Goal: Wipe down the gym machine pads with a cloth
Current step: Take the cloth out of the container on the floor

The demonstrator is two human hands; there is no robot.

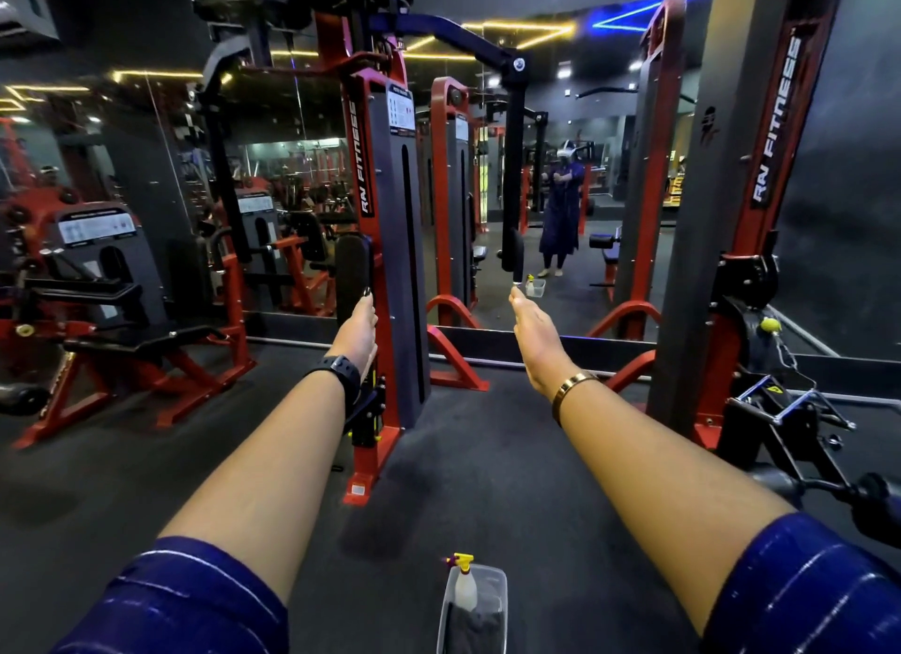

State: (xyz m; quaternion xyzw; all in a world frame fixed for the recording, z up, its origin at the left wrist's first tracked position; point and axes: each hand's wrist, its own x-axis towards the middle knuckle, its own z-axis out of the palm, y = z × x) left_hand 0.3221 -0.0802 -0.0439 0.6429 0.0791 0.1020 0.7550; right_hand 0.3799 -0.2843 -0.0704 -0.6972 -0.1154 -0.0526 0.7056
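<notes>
While left grip (360, 329) and right grip (535, 334) reach flat, empty, one step could kick the tub (502, 600) holding the cloth (475, 629).

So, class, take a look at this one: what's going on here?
A person faces a gym machine with both arms stretched forward. The left hand reaches towards the left pad, the right hand towards the lower end of the right pad. Both are empty, fingers straight; contact is unclear. The cloth lies beside a spray bottle in a clear tub on the floor, so no wiping is under way.
</notes>
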